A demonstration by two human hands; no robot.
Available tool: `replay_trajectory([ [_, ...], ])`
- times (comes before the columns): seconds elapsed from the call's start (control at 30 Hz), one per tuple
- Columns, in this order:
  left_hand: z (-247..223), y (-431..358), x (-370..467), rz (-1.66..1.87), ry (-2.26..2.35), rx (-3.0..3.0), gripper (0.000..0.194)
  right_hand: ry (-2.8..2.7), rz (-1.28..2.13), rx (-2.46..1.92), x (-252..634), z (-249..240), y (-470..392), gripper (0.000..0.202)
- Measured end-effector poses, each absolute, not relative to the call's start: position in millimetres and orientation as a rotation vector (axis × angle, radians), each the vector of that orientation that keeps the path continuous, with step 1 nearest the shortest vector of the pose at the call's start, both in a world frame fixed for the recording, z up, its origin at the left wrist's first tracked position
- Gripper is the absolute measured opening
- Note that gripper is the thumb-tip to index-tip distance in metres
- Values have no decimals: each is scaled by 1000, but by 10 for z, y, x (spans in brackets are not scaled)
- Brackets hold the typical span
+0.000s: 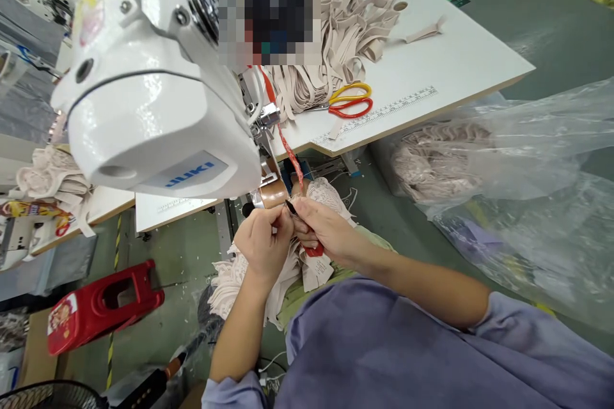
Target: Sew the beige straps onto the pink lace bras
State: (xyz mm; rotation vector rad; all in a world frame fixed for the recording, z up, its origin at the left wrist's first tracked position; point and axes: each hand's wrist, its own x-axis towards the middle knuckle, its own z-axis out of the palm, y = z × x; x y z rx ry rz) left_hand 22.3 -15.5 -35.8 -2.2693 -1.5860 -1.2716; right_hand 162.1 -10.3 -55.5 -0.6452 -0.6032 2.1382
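Close together below the sewing machine head [163, 121], my two hands meet over my lap. My right hand [319, 223] is closed around thread snips [314, 250]; a dark tip pokes out above the fingers and red shows below. A red cord [291, 156] runs from the machine down to that hand. My left hand [266, 233] is pinched shut beside the dark tip; what its fingers hold is too small to make out. Beige lace pieces [230, 284] drape over my lap under both hands, and a pale label-like strip [316, 273] hangs below the right one.
On the white table [480, 57] lie a heap of beige straps [348, 32] and yellow-and-red-handled scissors [352, 100]. A plastic bag of beige pieces [441, 160] stands right. A red stool [108, 307] lies left on the floor, with a fan [52, 396] at lower left.
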Motion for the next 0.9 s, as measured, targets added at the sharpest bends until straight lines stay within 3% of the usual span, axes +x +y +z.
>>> replay_trajectory([
  [0.37, -473, -126, 264, -1254, -1715, -2158, 16, -641, 2312, -692, 1811, -693, -171, 46],
  [0.8, -486, -119, 187, -1235, -1486, -2224, 9, -668, 2084, -646, 1559, -592, -126, 46],
  [0.9, -501, -72, 182, -1161, -1621, -2190, 16, -721, 2007, -713, 1685, -712, -41, 42],
])
